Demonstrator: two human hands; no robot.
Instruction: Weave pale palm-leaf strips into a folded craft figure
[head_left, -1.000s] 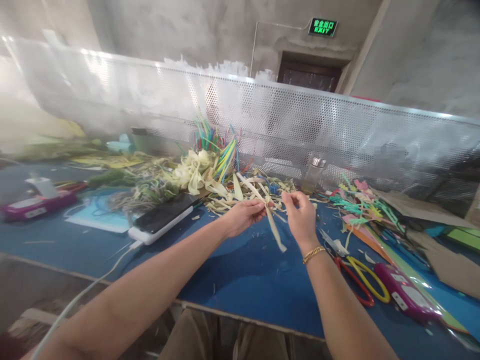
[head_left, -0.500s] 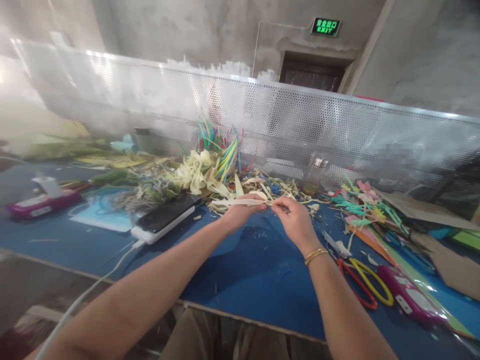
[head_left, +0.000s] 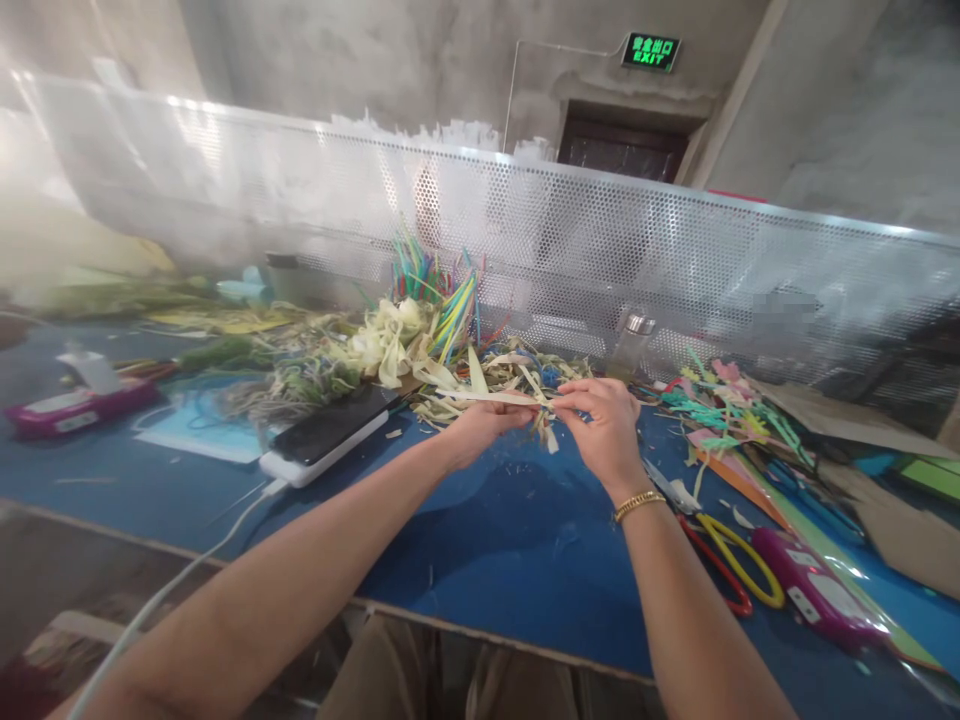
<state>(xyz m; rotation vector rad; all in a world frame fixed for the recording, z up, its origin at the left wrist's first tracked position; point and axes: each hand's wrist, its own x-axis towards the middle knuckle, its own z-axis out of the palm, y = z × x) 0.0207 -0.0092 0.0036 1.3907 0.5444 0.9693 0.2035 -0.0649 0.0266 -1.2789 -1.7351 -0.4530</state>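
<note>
Head view: a pale strip [head_left: 480,396] is held above the blue tabletop [head_left: 510,570], in front of a heap of loose strips [head_left: 442,410].
Left hand [head_left: 491,425]: thumb and fingers are closed on the strip.
Right hand [head_left: 604,425]: fingertips are pinched at its right end.
Scissors [head_left: 709,523]: laid beside the right forearm, partly covered.
</note>
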